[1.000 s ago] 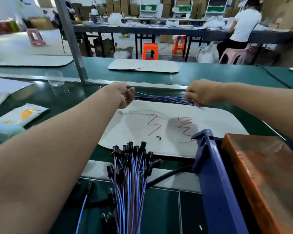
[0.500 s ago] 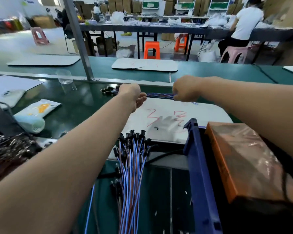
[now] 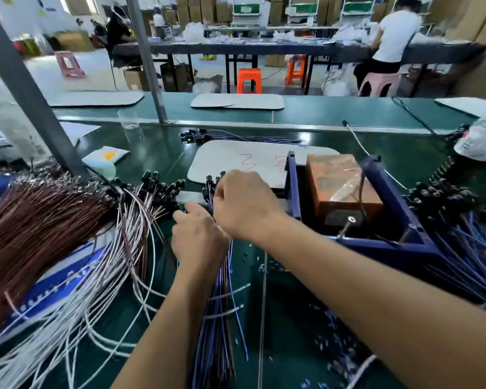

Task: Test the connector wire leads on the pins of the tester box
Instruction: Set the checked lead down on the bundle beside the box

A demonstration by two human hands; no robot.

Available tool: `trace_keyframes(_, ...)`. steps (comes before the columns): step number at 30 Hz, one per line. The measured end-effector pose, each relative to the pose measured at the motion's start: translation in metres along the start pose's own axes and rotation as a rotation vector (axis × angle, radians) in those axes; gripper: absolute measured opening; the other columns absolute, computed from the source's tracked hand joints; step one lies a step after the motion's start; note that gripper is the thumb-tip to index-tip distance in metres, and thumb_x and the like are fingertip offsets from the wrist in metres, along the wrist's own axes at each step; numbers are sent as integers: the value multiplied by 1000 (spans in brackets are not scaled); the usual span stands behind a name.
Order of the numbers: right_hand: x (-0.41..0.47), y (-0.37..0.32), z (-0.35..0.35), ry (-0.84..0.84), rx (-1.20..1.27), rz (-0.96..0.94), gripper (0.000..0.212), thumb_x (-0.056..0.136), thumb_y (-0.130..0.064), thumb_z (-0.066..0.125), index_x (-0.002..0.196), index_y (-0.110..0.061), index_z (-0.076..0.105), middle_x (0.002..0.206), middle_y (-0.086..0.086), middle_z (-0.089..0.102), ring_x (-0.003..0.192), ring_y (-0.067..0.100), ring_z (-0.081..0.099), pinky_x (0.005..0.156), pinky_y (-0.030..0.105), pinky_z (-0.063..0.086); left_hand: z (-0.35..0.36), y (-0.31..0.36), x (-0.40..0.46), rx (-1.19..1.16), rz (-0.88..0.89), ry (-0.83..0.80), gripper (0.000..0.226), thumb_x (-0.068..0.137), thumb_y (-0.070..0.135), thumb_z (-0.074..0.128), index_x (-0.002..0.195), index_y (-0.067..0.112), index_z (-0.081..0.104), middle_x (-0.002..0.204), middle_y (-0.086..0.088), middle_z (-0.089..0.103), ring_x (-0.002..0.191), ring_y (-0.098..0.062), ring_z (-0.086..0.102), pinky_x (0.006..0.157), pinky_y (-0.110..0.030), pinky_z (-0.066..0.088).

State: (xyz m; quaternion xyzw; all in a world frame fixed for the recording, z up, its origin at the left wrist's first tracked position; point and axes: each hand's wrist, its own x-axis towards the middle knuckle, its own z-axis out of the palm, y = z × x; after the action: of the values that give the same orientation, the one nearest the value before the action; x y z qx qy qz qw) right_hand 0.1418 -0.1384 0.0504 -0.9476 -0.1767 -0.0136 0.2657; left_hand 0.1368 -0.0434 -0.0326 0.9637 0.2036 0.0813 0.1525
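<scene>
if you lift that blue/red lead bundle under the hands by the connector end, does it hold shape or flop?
Likely flops: the lead bundle is thin loose strands already splaying at the near end. Probably light, though the black connectors would weight the gripped end. Strands may snag the white wires crossing beside them.

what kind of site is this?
Most likely a wire-harness assembly or test line in a factory. Bundles of blue connector leads and brown wires crowd a green conveyor bench, a tester box sits by the hands, and stacked cartons fill the back.
</scene>
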Motion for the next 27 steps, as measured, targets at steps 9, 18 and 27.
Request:
trace_keyframes(9, -93, 38, 62, 25, 246, 271, 15, 95, -20, 62, 99, -17, 76, 99, 7, 76, 95, 29, 70, 84, 37, 58, -2, -26, 3, -547, -198, -47, 20, 86, 34, 80, 84, 14, 76, 84, -6, 76, 82, -30, 76, 86, -39, 61)
trace_keyframes(18, -108, 26, 62, 235, 278, -5, 35, 108, -38, 52, 132, -14, 61, 123, 4, 63, 114, 22, 56, 94, 37, 47, -55, 2, -29, -1291, -57, 80, 9, 103, 12, 59, 110, 10, 53, 86, -4, 75, 62, -9, 70, 62, -26, 58)
trace_keyframes(27, -117, 16, 29, 238, 1051, -85, 26, 112, -11, 44, 99, -3, 65, 78, 3, 71, 68, 19, 65, 64, 23, 53, -138, 59, -57, -1959, 182, 115, 10, 105, 23, 57, 110, 15, 55, 76, -1, 63, 60, -10, 51, 51, -23, 42)
